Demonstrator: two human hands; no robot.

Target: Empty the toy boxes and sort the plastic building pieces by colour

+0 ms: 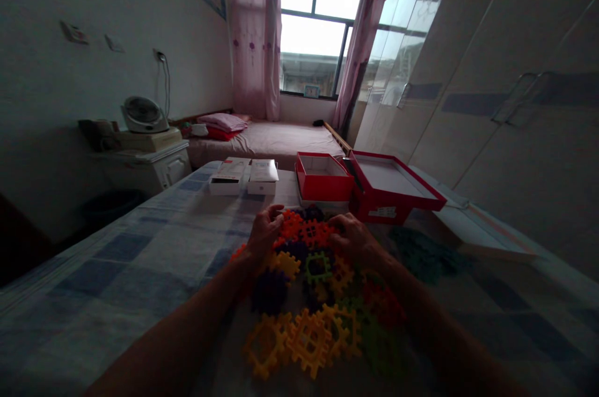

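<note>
My left hand (266, 231) is closed at the left edge of orange-red interlocking plastic blocks (312, 231), its fingers curled against them. From the right, my right hand (350, 235) grips the same orange-red group, with some fingertips hidden. Below both hands lie more notched square blocks: a light green block (318, 267), an orange-yellow one (286, 264) and dark purple ones (269, 291). Nearest to me is a row of yellow blocks (309, 339). Beside my right forearm, darker green blocks (381, 341) and red blocks (381, 302) show dimly.
Beyond the hands stand two small white boxes (262, 186), an open red box (325, 187) and a larger red box with a tilted lid (397, 180). A dark green heap (425, 253) and a flat pale box (482, 231) lie right on the checked cloth (126, 247).
</note>
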